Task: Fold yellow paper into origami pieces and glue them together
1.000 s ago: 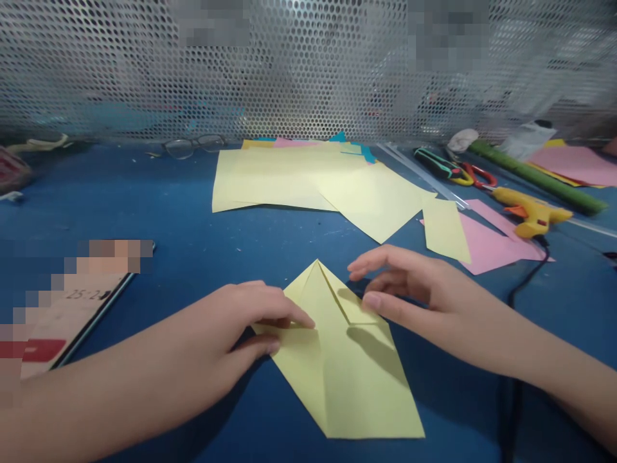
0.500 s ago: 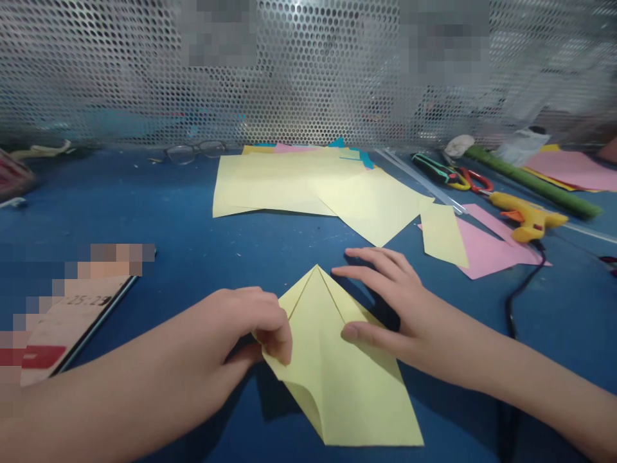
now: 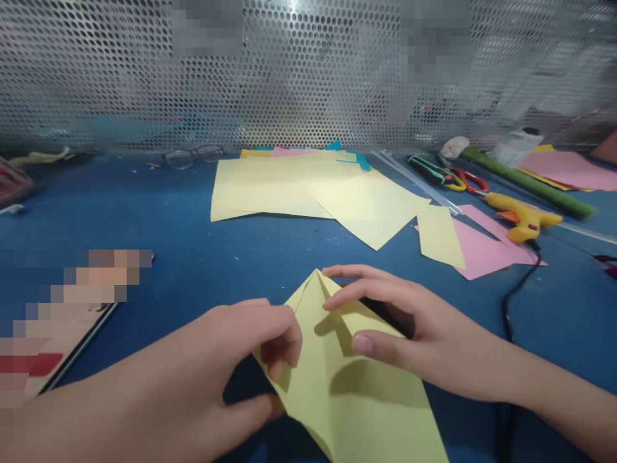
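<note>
A pale yellow sheet of paper (image 3: pixel 357 411), folded to a point at its far end, lies in front of me with creases running down from the tip. Its near edge runs out of the picture. My left hand (image 3: pixel 260 347) is closed on the left edge of the paper, fingers curled on top and thumb below at the side. My right hand (image 3: pixel 400 315) is open over the right side, fingers apart. Its index fingertip is by the pointed tip and its thumb is over the right flap, casting shadows on the paper.
More pale yellow sheets (image 3: pixel 270 186) lie at the back, beside pink paper (image 3: pixel 486 251). On the right are a yellow glue gun (image 3: pixel 523 215) with a black cord, scissors (image 3: pixel 472 180), a box cutter (image 3: pixel 429 170) and a green roll (image 3: pixel 530 180). A phone (image 3: pixel 81 341) lies left.
The folded paper has shifted toward me and its left side is lifted more. My right hand has moved left over the paper, its fingers now by the tip. The view has shifted slightly.
</note>
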`<action>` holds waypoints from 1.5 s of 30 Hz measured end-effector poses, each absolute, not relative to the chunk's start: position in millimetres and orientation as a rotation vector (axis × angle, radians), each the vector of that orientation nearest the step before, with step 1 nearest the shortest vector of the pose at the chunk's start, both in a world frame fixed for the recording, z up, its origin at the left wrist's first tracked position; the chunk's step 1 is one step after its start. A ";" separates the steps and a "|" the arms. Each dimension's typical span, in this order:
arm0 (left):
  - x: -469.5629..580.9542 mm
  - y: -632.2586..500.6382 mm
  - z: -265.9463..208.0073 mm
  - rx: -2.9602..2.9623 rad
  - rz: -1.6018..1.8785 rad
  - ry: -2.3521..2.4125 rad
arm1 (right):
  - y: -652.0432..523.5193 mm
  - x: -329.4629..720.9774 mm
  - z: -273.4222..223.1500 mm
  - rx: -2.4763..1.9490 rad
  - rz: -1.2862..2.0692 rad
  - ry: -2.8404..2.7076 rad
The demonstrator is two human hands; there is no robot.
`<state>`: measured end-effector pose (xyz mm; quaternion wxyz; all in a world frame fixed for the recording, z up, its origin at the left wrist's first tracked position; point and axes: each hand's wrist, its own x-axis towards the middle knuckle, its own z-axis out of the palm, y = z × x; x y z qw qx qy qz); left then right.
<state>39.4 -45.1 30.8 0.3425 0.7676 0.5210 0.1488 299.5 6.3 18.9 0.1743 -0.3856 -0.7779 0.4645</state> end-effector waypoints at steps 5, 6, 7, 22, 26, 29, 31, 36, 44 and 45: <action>43.1 -33.6 37.1 1.775 0.298 1.239 | 3.6 290.7 18.7 -1.038 1.448 -1.977; 43.0 -30.0 37.0 1.742 0.348 1.216 | 3.0 288.3 18.1 -1.036 1.472 -1.955; 42.7 -26.3 36.2 1.716 0.411 1.198 | 2.3 286.0 17.5 -1.023 1.495 -1.943; 57.4 -24.6 30.2 1.645 0.509 1.261 | -4.9 281.1 15.5 -0.768 1.548 -2.109; 56.3 -25.5 28.8 1.675 0.513 1.268 | -6.1 283.4 19.9 -0.781 1.518 -2.210; 53.8 -25.0 29.3 1.680 0.540 1.286 | -5.1 288.2 23.2 -0.730 1.481 -2.282; 52.3 -24.0 30.3 1.690 0.576 1.300 | -3.5 290.9 23.9 -0.652 1.512 -2.268; 49.6 -19.9 26.6 1.714 0.650 1.340 | 0.3 292.3 21.0 -0.521 1.404 -2.297; 44.9 -20.7 17.7 1.921 0.667 1.416 | 12.4 298.8 12.7 -0.528 0.916 -2.565; 44.3 -21.0 17.9 1.956 0.640 1.398 | 14.5 300.1 12.2 -0.523 0.869 -2.567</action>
